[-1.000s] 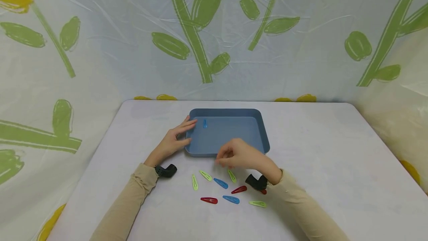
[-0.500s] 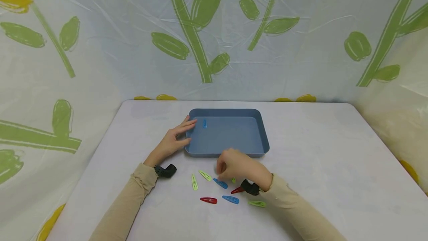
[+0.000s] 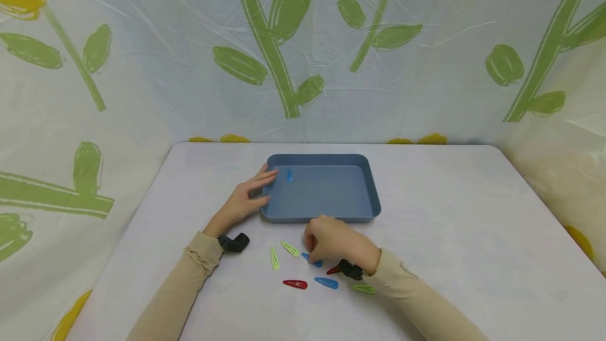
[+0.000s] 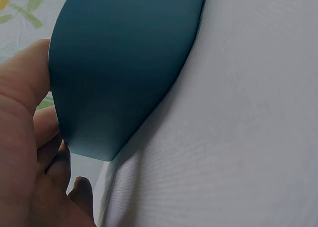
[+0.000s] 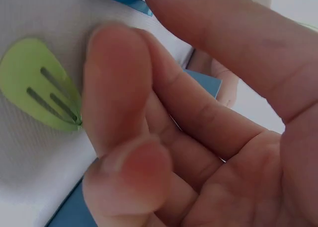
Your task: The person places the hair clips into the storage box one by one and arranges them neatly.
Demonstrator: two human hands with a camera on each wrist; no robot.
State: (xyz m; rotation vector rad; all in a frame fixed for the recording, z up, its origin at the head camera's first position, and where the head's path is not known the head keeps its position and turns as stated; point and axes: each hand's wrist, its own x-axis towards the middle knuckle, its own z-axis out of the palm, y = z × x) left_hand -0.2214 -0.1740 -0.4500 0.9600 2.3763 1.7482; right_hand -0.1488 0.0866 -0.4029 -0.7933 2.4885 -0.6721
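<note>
My right hand (image 3: 340,241) is low over the table, its thumb tip at a blue hair clip (image 3: 317,264). In the right wrist view the thumb stands apart from the loosely curled fingers (image 5: 117,78), and part of the blue clip shows beside the thumb. A light green hair clip (image 5: 39,83) lies close to those fingertips. My left hand (image 3: 242,200) rests at the left side of a blue-grey tray (image 3: 322,219), fingers spread over the rim. The left wrist view shows the thumb against the tray's outer wall (image 4: 119,73).
One blue clip (image 3: 289,175) is in the tray, near its left end. Around the right hand lie two green clips (image 3: 290,249) to the left, a red clip (image 3: 295,284), another blue clip (image 3: 326,282), a partly covered red clip (image 3: 333,270) and a green clip (image 3: 363,289).
My right hand has come down from the tray's front edge toward me, to the blue clip, and covers a green clip seen earlier. The left hand has stayed on the tray.
</note>
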